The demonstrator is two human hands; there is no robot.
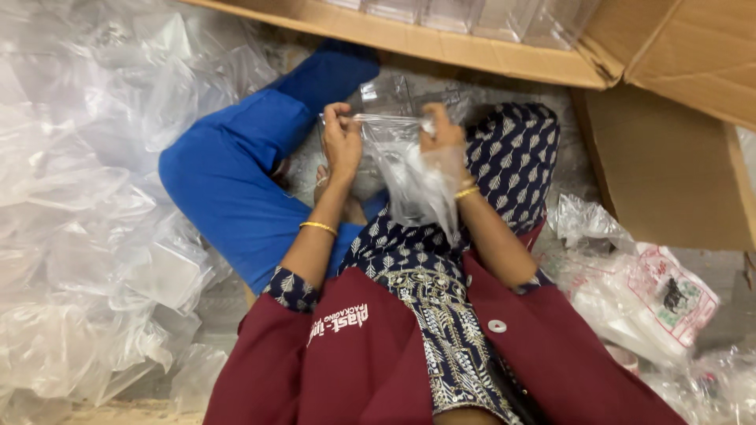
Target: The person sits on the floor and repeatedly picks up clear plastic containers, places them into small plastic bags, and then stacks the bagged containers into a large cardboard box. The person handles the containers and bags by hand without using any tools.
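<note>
I sit on the floor with my legs crossed, in blue trousers and a dark patterned tunic. My left hand point(342, 140) pinches the top left edge of a clear plastic bag point(402, 169). On the other side, my right hand point(441, 140) grips the bag's top right edge, so the bag is stretched between both hands above my lap. Its lower part hangs down, crumpled, over my right wrist. Something clear sits inside the bag, and I cannot tell what it is. Each wrist carries a thin gold bangle.
A big heap of filled clear plastic bags point(87, 212) covers the floor on my left. An open cardboard box point(488, 47) with clear plastic containers point(472, 16) stands ahead. At right lie a cardboard flap point(677, 173) and printed plastic bags point(654, 299).
</note>
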